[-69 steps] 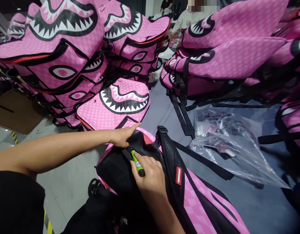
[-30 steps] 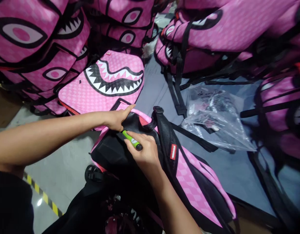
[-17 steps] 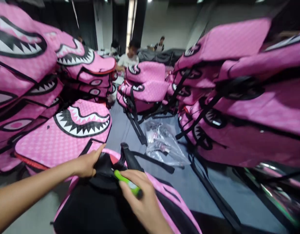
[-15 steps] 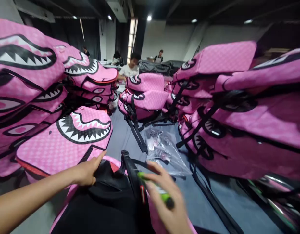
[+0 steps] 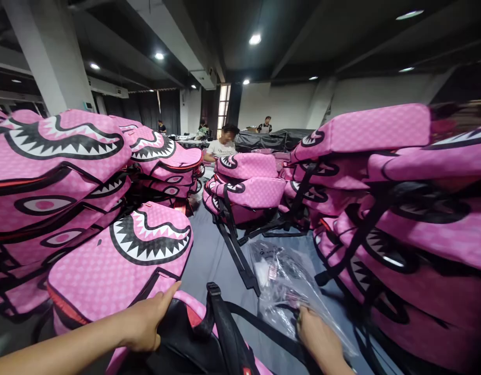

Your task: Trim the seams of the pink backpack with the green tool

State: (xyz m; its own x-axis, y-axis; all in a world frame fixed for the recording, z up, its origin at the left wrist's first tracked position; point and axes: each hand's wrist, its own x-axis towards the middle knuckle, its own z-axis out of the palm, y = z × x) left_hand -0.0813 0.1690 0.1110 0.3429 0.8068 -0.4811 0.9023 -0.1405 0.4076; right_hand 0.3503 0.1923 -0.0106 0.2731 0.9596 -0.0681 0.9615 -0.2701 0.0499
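Observation:
A pink backpack lies before me with its black back panel point(image 5: 189, 338) up. My left hand point(image 5: 149, 320) grips its upper edge, the index finger stretched along the pink rim. A black shoulder strap point(image 5: 228, 328) with a buckle stands up from the panel. Thin black webbing point(image 5: 260, 328) runs from it to the right, towards my right hand point(image 5: 320, 338). That hand is closed, with a black strap end showing at its fingertips. It lies over the lower part of a clear plastic bag point(image 5: 287, 271) holding small items. The green tool is out of sight.
Another pink backpack point(image 5: 127, 260) with a shark mouth print lies beyond my left hand. Stacks of pink backpacks rise at the left point(image 5: 64, 166) and right point(image 5: 400, 208). More backpacks point(image 5: 248, 192) with loose straps sit ahead. A person point(image 5: 224, 143) is behind them.
My right hand has moved right and down, from above the backpack to the plastic bag. The green tool it held no longer shows. The view has tilted up; my left hand keeps its grip.

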